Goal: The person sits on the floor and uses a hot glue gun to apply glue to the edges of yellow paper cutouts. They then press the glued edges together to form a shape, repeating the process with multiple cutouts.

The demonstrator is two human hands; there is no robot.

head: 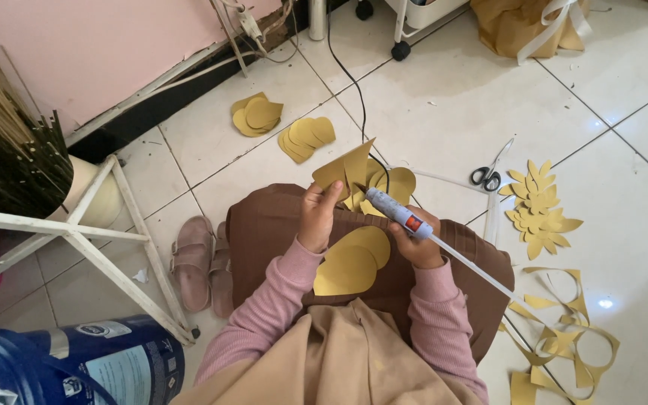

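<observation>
I'm looking down on a glossy white tiled floor [444,105] with dark grout lines, a pink wall [91,52] meeting it at a dark skirting, a white metal stand [106,232] at my left, and a castered trolley base [399,30] up top.

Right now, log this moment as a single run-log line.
left hand: holds folded gold paper petal | right hand: grips blue glue gun, nozzle at petal | lap: gold paper petals | floor: black-handled scissors
</observation>
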